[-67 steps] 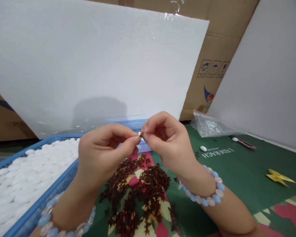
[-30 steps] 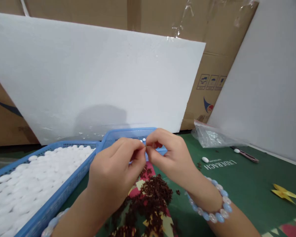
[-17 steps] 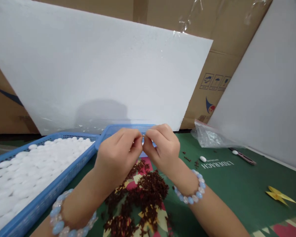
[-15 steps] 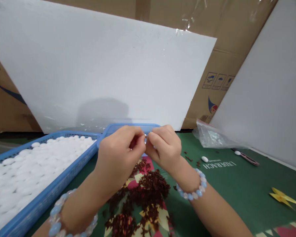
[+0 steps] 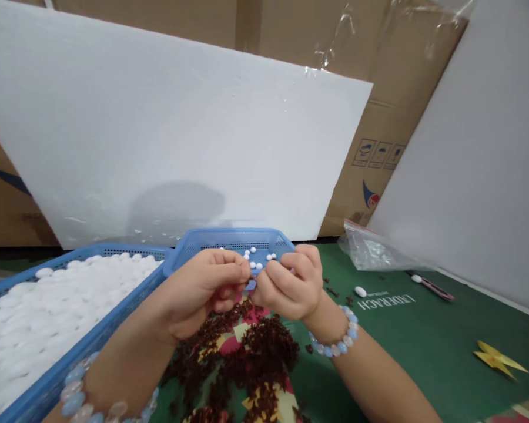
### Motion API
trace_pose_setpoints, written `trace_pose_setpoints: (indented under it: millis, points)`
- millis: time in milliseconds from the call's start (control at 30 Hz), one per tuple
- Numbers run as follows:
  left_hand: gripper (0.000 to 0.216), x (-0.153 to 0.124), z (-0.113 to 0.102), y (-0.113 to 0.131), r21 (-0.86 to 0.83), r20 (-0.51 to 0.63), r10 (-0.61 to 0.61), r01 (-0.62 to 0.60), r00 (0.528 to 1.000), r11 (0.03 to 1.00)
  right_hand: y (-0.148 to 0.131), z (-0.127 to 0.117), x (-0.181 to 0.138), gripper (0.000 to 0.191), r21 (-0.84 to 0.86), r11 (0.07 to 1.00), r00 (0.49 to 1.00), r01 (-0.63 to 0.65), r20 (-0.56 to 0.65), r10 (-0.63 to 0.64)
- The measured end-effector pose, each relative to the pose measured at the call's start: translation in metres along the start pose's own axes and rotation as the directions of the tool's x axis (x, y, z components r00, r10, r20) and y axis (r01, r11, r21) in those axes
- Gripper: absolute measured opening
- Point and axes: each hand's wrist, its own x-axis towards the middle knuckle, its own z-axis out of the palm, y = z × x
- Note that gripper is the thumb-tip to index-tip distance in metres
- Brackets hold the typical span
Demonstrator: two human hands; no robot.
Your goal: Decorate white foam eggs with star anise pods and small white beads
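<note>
The left hand (image 5: 203, 291) and right hand (image 5: 288, 285) meet fingertip to fingertip, pinching something too small to make out, above the pile of dark red pieces (image 5: 247, 352) at 6 o'clock. The small blue basket (image 5: 229, 239) with white beads sits just behind at 12 o'clock, and the large blue tray (image 5: 62, 370) of white ovals lies at 9 o'clock on the green surface (image 5: 423, 346).

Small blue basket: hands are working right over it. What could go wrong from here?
1. The left hand and right hand pinch something tiny above the small blue basket; a slip could drop it among the dark pieces.
2. A wrist might scatter that pile.
3. A loose white bead may roll away.
</note>
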Motion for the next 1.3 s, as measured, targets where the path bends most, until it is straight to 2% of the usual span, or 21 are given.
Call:
trace_pose_setpoints:
  millis: [67, 100, 167, 200, 267, 333, 433, 500, 567, 600, 633, 733, 800, 867, 933, 967, 1033, 1067, 1133, 1200, 1300]
  points:
    - [0.015, 0.001, -0.001, 0.0, -0.017, 0.002, -0.012, 0.012, 1.0, 1.0, 0.002, 0.001, -0.003, 0.01, 0.093, 0.979, 0.981, -0.182, 0.091, 0.173]
    - [0.014, 0.002, -0.003, 0.0, -0.023, -0.015, 0.002, -0.003, 1.0, 1.0, 0.004, 0.001, -0.004, 0.009, 0.136, 0.932, 0.934, -0.335, 0.179, 0.31]
    - [0.012, 0.003, -0.008, 0.003, -0.037, -0.091, 0.059, -0.062, 0.994, 0.997, 0.012, 0.004, -0.008, 0.011, 0.154, 0.757, 0.746, -0.635, 0.374, 0.55]
    - [0.012, 0.005, -0.013, 0.004, -0.044, -0.147, 0.093, -0.101, 0.985, 0.994, 0.017, 0.004, -0.01, 0.014, 0.135, 0.683, 0.662, -0.717, 0.437, 0.609]
    - [0.012, 0.006, -0.023, 0.008, -0.048, -0.285, 0.16, -0.18, 0.945, 0.982, 0.027, 0.005, -0.011, 0.02, 0.136, 0.6, 0.558, -0.789, 0.568, 0.605]
    - [0.012, 0.004, -0.033, 0.012, -0.021, -0.435, 0.235, -0.271, 0.869, 0.962, 0.033, 0.003, -0.008, 0.018, 0.19, 0.543, 0.485, -0.818, 0.734, 0.476]
    - [0.012, -0.007, -0.045, 0.018, 0.064, -0.601, 0.346, -0.389, 0.721, 0.919, 0.027, -0.001, 0.0, 0.012, 0.307, 0.463, 0.341, -0.831, 0.94, -0.013]
    - [0.011, -0.016, -0.049, 0.021, 0.203, -0.681, 0.453, -0.447, 0.575, 0.871, 0.014, -0.001, 0.002, 0.013, 0.373, 0.454, 0.232, -0.809, 0.913, -0.336]
    - [0.009, -0.023, -0.052, 0.023, 0.389, -0.706, 0.563, -0.429, 0.429, 0.815, -0.003, 0.001, 0.001, 0.014, 0.425, 0.491, 0.188, -0.76, 0.868, -0.461]
    - [0.009, -0.026, -0.053, 0.023, 0.467, -0.695, 0.6, -0.385, 0.397, 0.796, -0.011, 0.003, 0.0, 0.017, 0.441, 0.51, 0.188, -0.738, 0.861, -0.473]
    - [0.009, -0.028, -0.054, 0.024, 0.523, -0.678, 0.616, -0.326, 0.401, 0.787, -0.018, 0.005, -0.001, 0.018, 0.447, 0.523, 0.191, -0.726, 0.861, -0.472]
    - [0.007, -0.035, -0.055, 0.025, 0.583, -0.652, 0.592, -0.186, 0.474, 0.791, -0.031, 0.008, -0.002, 0.018, 0.446, 0.523, 0.216, -0.726, 0.87, -0.443]
    - [0.006, -0.039, -0.053, 0.025, 0.603, -0.641, 0.581, -0.139, 0.502, 0.785, -0.034, 0.008, 0.001, 0.022, 0.416, 0.452, 0.283, -0.789, 0.899, -0.334]
    - [0.004, -0.043, -0.048, 0.026, 0.636, -0.591, 0.569, -0.103, 0.571, 0.764, -0.035, 0.006, 0.006, 0.036, 0.371, 0.221, 0.346, -0.902, 0.927, -0.144]
    - [0.005, -0.041, -0.041, 0.024, 0.691, -0.492, 0.545, -0.076, 0.68, 0.719, -0.036, 0.005, 0.012, 0.05, 0.342, -0.126, 0.345, -0.931, 0.939, 0.0]
    - [0.005, -0.039, -0.037, 0.023, 0.709, -0.415, 0.516, -0.09, 0.749, 0.7, -0.036, 0.005, 0.014, 0.05, 0.334, -0.263, 0.333, -0.905, 0.942, 0.051]
    - [0.006, -0.032, -0.031, 0.021, 0.734, -0.395, 0.52, -0.079, 0.757, 0.674, -0.037, 0.008, 0.018, 0.036, 0.336, -0.425, 0.268, -0.841, 0.94, 0.212]
    - [0.008, -0.028, -0.029, 0.019, 0.751, -0.341, 0.513, -0.101, 0.788, 0.653, -0.036, 0.01, 0.02, 0.027, 0.351, -0.467, 0.211, -0.811, 0.921, 0.326]
    - [0.012, -0.024, -0.026, 0.017, 0.791, -0.281, 0.486, -0.087, 0.828, 0.605, -0.036, 0.015, 0.022, 0.015, 0.386, -0.522, 0.072, -0.761, 0.849, 0.524]
    - [0.014, -0.026, -0.023, 0.016, 0.821, -0.253, 0.453, -0.058, 0.855, 0.569, -0.035, 0.019, 0.023, 0.015, 0.387, -0.543, -0.027, -0.745, 0.796, 0.605]
    - [0.014, -0.036, -0.017, 0.014, 0.842, -0.244, 0.412, -0.019, 0.878, 0.539, -0.038, 0.022, 0.022, 0.015, 0.339, -0.486, -0.035, -0.806, 0.792, 0.61]
